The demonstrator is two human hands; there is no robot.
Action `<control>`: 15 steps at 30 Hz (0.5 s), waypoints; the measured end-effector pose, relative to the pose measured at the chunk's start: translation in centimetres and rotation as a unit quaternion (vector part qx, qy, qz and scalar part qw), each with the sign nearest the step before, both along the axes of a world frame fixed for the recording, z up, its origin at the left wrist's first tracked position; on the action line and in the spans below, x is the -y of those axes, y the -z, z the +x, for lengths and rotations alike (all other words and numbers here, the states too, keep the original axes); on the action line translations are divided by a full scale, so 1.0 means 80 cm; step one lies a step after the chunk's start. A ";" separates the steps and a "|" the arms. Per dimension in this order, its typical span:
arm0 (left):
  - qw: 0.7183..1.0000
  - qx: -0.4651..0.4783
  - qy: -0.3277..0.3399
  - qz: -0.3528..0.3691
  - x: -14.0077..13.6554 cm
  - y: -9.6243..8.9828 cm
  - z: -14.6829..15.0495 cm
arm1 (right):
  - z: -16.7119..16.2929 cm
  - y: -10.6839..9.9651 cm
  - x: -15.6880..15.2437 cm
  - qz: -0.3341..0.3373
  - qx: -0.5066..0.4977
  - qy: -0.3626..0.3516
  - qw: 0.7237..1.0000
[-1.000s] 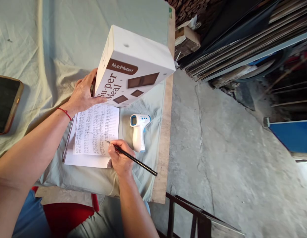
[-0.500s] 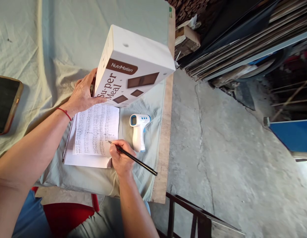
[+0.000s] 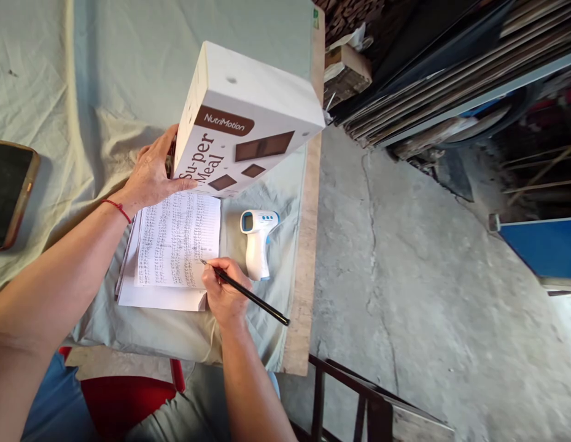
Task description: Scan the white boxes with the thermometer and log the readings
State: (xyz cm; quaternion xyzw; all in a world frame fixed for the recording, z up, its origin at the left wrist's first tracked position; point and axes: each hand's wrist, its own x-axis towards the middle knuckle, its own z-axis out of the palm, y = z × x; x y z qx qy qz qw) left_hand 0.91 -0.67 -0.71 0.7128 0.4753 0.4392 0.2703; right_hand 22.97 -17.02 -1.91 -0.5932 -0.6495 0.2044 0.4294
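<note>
My left hand (image 3: 156,166) grips the lower left edge of a white box (image 3: 248,86) printed "NutriMotion Su-per Meal", its thumb on the front face and its other fingers partly hidden behind. The box stands at the top edge of the paper. Pinched in my right hand (image 3: 226,291) is a black pen (image 3: 255,298), its tip at the handwritten sheet (image 3: 175,245). Dense handwritten lines cover much of that sheet, which lies over other papers (image 3: 161,298). Just right of the paper lies a white and blue infrared thermometer (image 3: 256,245).
A phone (image 3: 11,193) lies at the left on the cloth-covered table (image 3: 133,67). The table's bare wooden edge (image 3: 304,276) runs along the right, above a concrete floor (image 3: 405,264). A red chair (image 3: 129,399) and a dark metal frame (image 3: 350,393) are at the bottom.
The whole view has shifted very slightly. Both hands keep their grips, and the pen tip stays at nearly the same spot on the sheet.
</note>
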 end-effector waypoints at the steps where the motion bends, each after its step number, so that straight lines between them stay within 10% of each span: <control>1: 1.000 0.000 0.000 0.000 0.000 0.000 0.000 | 0.000 0.000 0.000 0.001 0.001 -0.001 1.000; 15: 1.000 -0.004 0.006 0.000 0.000 -0.001 -0.002 | 0.001 -0.001 0.004 -0.001 -0.037 0.026 0.999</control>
